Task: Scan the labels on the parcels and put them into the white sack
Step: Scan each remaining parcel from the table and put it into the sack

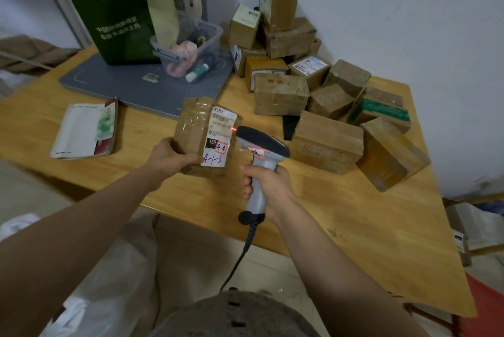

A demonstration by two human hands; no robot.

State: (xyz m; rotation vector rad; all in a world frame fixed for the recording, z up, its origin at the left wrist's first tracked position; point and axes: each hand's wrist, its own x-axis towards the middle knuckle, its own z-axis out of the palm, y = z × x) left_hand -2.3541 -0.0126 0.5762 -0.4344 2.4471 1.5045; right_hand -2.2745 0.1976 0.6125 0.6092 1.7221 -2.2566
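My left hand (pixel 169 158) grips a brown tape-wrapped cardboard parcel (pixel 193 129) by its left edge, thumb across the near face, fingers curled behind. The parcel is held above the near edge of the light wooden table (pixel 354 227), tilted so its white shipping label (pixel 219 136) faces me. Handwritten "4-1-3" on the label's lower part, just beside my thumb.

My right hand (pixel 268 184) is wrapped round the handle of a grey handheld barcode scanner (pixel 261 146), whose dark head points left at the label. The scanner's nose is just beside the parcel's right edge; whether they touch I cannot tell. A red laser dot (pixel 234 128) sits on the label's right margin. A black coiled cable (pixel 240 257) hangs from the handle base towards the floor.

A pile of brown cardboard parcels (pixel 313 91) is stacked on the table's far right corner against the wall, well apart from both hands. The white sack (pixel 114 282) lies on the floor below my left forearm.

Far left of the table: a grey flat mat (pixel 136 86) carrying a dark green paper bag (pixel 120 23) and a clear plastic bin (pixel 191 42). A white booklet (pixel 84 129) lies near the mat.
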